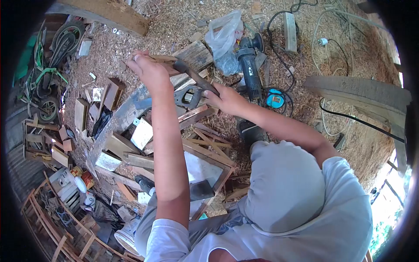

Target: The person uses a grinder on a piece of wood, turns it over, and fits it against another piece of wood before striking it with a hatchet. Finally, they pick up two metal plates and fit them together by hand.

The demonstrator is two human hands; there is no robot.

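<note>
My left hand is closed on the end of a piece of wood, held out in front of me. My right hand grips a hammer by its wooden handle, and the dark head lies close to that wood. Just below the hammer is a handsaw with a dark grip, its blade running left behind my left forearm. Beyond the hammer lies a thick board on the ground.
An angle grinder lies beside a clear plastic bag, with a blue tape measure nearby. Cables cross the sawdust floor. Wood offcuts pile up at left. A wooden beam juts in at right; a small bike stands far left.
</note>
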